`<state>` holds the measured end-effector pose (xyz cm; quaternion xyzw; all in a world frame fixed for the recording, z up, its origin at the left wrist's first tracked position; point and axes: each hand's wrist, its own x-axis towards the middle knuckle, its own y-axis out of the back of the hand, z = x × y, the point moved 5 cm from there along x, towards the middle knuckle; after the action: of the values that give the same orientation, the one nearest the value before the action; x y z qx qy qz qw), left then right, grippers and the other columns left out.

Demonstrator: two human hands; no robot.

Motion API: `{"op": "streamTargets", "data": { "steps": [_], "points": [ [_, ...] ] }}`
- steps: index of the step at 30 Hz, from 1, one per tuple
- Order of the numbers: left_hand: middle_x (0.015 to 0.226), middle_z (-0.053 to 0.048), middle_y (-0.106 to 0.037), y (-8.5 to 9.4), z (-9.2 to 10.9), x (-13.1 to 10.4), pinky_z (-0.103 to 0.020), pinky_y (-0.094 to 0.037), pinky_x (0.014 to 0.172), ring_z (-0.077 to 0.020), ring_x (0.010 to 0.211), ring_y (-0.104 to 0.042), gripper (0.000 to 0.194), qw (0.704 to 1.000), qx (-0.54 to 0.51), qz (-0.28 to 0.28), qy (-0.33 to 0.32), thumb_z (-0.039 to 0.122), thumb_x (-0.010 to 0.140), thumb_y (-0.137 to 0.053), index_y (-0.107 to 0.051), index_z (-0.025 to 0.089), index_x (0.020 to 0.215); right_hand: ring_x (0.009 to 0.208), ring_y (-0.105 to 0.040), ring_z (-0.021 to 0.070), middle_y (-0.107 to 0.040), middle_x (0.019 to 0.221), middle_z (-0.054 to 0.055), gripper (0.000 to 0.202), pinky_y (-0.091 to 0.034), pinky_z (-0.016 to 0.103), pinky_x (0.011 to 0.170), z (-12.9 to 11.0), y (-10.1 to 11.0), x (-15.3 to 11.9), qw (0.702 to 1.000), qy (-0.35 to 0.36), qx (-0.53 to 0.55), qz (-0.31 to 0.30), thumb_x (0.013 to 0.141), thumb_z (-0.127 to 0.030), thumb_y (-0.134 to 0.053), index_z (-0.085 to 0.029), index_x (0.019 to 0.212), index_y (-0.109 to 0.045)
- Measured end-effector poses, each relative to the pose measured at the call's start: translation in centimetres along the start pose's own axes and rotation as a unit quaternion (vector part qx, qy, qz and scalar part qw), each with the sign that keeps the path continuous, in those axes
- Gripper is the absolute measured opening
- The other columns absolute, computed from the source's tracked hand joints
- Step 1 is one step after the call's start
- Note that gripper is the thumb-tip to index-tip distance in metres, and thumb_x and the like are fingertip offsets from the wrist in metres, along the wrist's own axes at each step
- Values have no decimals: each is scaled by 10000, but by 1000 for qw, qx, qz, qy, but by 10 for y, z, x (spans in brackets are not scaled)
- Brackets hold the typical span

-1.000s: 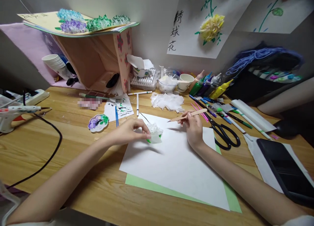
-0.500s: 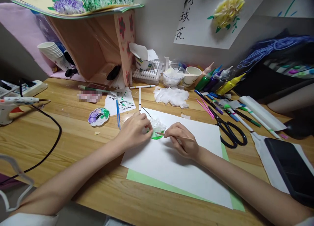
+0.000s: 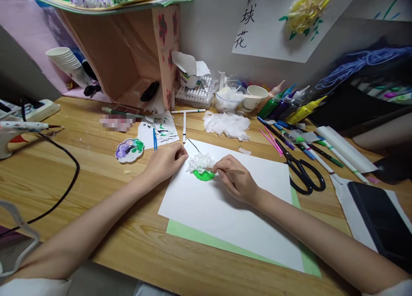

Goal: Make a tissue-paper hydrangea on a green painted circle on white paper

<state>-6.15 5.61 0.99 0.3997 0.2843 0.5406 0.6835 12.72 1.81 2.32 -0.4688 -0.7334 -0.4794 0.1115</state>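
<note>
On a sheet of white paper [image 3: 238,223] lies a ruffled white tissue-paper flower [image 3: 199,161], with a bright green rounded patch [image 3: 203,176] along its near side. My right hand [image 3: 238,182] pinches a flat wooden craft stick [image 3: 236,171], its tip at the flower's right side, by the green patch. My left hand [image 3: 167,161] rests at the paper's left edge, just left of the flower and apart from it. Its thumb and fingers are pressed together, and whether anything is between them is hidden. A thin dark line [image 3: 193,145] runs up from behind the flower.
Light green paper [image 3: 225,249] lies beneath the white sheet. Black scissors [image 3: 302,171], pens and a phone [image 3: 380,218] are on the right. Torn white tissue [image 3: 227,125] lies behind. Leftward are a flower-shaped palette [image 3: 129,151], blue brushes [image 3: 155,137] and a glue gun [image 3: 25,126] with its cable.
My left hand has moved left, off the flower, uncovering more of its petals and the green patch. The stick in my right hand has shifted slightly up at the flower's right side.
</note>
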Motion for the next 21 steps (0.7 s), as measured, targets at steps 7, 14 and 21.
{"op": "streamTargets", "data": {
  "steps": [7,14,21],
  "points": [
    [753,-14,-653,-1,-3,2,-242,-352,565,-150,685,-561,154,1000,-14,-8,2,289,801,-519,-639,193,790,680,-561,163,-601,765,47,199,-424,289,603,14,-7,35,987,-153,-15,-53,915,-197,-380,-196,775,-522],
    [726,0,-655,0,-3,2,-241,-338,549,-142,657,-559,153,1000,-16,-8,15,301,790,-538,-658,206,783,606,-562,137,-620,727,26,241,-411,270,564,16,1,40,984,-175,32,-25,901,-220,-413,-185,702,-544],
    [716,3,-653,-2,-5,3,-240,-330,544,-144,649,-555,153,1000,-17,-9,20,311,785,-547,-663,211,783,635,-547,144,-605,775,38,186,-437,297,612,3,12,15,995,-87,30,41,895,-154,-406,-192,788,-553]
  ]
}}
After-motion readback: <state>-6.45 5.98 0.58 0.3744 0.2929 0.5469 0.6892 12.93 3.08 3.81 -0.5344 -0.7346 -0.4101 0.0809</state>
